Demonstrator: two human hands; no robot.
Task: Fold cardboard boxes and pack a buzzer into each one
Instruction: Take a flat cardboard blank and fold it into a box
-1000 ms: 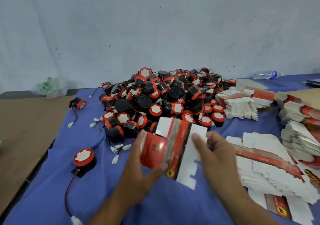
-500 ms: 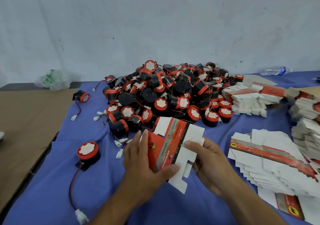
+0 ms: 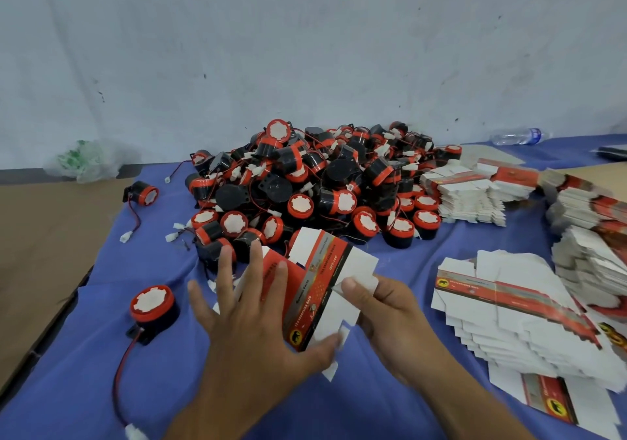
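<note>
A red, grey and white cardboard box blank [image 3: 322,290] is partly opened above the blue cloth [image 3: 84,365], held between both hands. My left hand [image 3: 258,324] spreads its fingers over the blank's red left panel, thumb under its lower edge. My right hand [image 3: 383,310] pinches the white flap on its right side. A big heap of black-and-red buzzers [image 3: 315,185] with red wires lies just behind. One loose buzzer [image 3: 152,307] stands to the left of my left hand, its wire trailing toward me.
Stacks of flat box blanks [image 3: 509,310] lie at the right, with more [image 3: 464,192] behind them. Another single buzzer [image 3: 144,193] sits at the far left of the cloth. A plastic bottle [image 3: 515,136] and a plastic bag [image 3: 84,161] lie by the wall.
The blank has been lowered toward the cloth and opened further. My left hand's fingers have spread flat over its red panel; my right hand has shifted onto the white flap.
</note>
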